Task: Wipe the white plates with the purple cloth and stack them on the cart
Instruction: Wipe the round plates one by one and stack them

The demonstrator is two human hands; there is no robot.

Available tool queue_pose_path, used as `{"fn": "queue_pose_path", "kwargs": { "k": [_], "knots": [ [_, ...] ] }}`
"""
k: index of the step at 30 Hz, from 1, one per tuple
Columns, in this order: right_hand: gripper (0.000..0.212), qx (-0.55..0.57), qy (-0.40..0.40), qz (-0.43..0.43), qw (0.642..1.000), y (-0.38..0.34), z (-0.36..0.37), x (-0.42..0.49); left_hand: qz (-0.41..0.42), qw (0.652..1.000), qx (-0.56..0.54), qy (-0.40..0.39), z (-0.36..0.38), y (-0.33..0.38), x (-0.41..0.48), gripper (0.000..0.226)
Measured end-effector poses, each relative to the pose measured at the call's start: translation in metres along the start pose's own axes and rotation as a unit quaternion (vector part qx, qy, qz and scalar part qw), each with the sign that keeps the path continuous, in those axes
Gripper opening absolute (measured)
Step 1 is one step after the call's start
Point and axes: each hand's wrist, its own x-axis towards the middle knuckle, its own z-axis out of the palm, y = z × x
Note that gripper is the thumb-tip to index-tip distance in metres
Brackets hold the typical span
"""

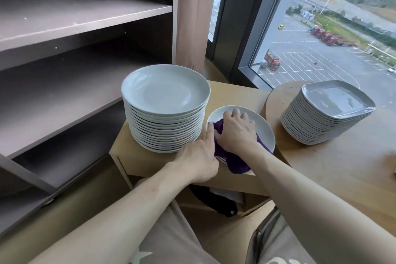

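A single white plate (264, 135) lies on the wooden cart top (233, 94), just right of a tall stack of round white plates (165, 92). My right hand (235, 128) sits on the purple cloth (235, 163) and holds it bunched against the plate's inside, fingers bent over it. Part of the cloth hangs over the plate's near rim. My left hand (198, 156) grips the plate's near-left rim, its index finger stretched along the edge.
A second stack of squarish plates (336, 100) stands on a round wooden table (353, 163) at the right. Dark shelving (75, 17) fills the left side. A curtain (192, 17) and a window (321, 38) are behind the cart. A dark bag (214, 201) sits below.
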Motion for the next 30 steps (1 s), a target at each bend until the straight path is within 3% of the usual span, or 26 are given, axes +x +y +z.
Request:
{"fn": "queue_pose_path", "kwargs": {
  "k": [8,15,21,26,30],
  "knots": [
    [0.051,-0.013,0.064,0.057,0.996,-0.001,0.015,0.026,0.026,1.000,0.000,-0.012,-0.001,-0.006,0.004,0.084],
    [0.042,-0.058,0.048,0.055,0.996,0.015,0.011,0.036,0.048,0.998,0.043,-0.024,-0.004,-0.001,-0.001,0.019],
    [0.045,-0.054,0.000,0.061,0.997,0.032,-0.001,0.024,0.049,0.997,0.054,-0.008,-0.002,-0.003,0.000,0.025],
    [0.058,0.074,-0.062,0.068,0.993,0.052,-0.006,-0.008,0.042,0.998,0.054,-0.014,-0.002,-0.002,-0.001,0.031],
    [0.067,0.100,-0.104,0.058,0.988,0.053,-0.012,-0.029,0.040,0.998,0.051,-0.002,0.001,-0.001,-0.001,0.035]
  ]
}}
